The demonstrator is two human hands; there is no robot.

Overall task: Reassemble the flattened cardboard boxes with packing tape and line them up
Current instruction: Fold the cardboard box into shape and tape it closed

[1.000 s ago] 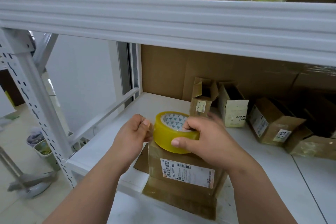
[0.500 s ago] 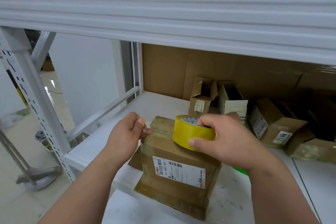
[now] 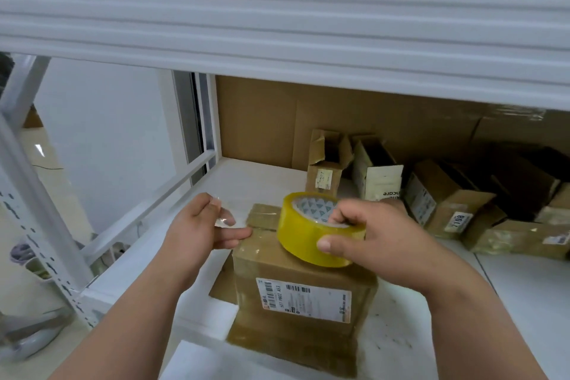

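Taping the box on the shelf

Your right hand [image 3: 379,241] grips the yellow tape roll [image 3: 308,231] atop the cardboard box [image 3: 296,281]; your left hand [image 3: 197,228] pinches the clear tape end [image 3: 225,213].

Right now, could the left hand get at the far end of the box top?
Probably yes: the left hand touches the box near that end, and the tape roll sits further right.

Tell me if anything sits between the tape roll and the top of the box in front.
Nothing visible does. The tape roll, held by the right hand, rests directly on the box. The left hand pinches the pulled tape end off its left edge.
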